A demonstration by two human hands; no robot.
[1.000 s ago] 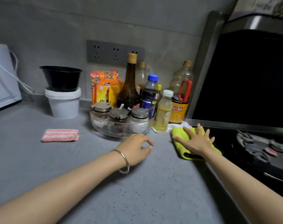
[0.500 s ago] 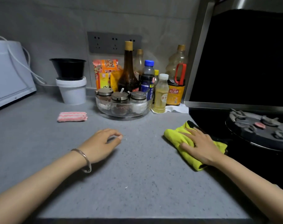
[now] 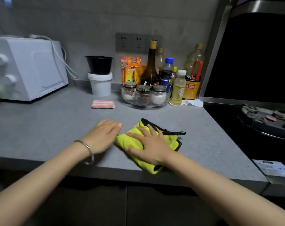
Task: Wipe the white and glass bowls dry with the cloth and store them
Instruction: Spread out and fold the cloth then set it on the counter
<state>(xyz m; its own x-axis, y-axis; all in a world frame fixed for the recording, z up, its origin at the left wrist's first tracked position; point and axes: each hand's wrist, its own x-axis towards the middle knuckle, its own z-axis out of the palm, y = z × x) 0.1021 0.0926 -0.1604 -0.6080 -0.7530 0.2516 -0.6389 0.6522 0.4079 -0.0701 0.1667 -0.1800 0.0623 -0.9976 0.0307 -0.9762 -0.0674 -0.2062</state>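
Note:
A yellow cloth [image 3: 133, 141] with a black edge lies bunched on the grey counter [image 3: 57, 128], close to its front edge. My right hand [image 3: 152, 147] presses down on top of it, fingers spread and thumb at the cloth's near side. My left hand [image 3: 102, 136] rests palm down on the counter just left of the cloth, holding nothing, with its fingertips near the cloth's edge. No white bowl shows in this view. A clear glass dish [image 3: 145, 104] at the back holds three lidded spice jars.
A white microwave [image 3: 32, 67] stands at the left. A black bowl [image 3: 99, 64] sits on a white tub [image 3: 100, 84] by the wall. A folded pink cloth [image 3: 103, 104] lies mid-counter. Several bottles [image 3: 151, 66] crowd the back. The black gas stove [image 3: 265, 121] is at the right.
My right hand has dragged the yellow cloth from beside the stove leftward and toward the counter's front edge. My left hand has pulled back with it and now rests beside the cloth.

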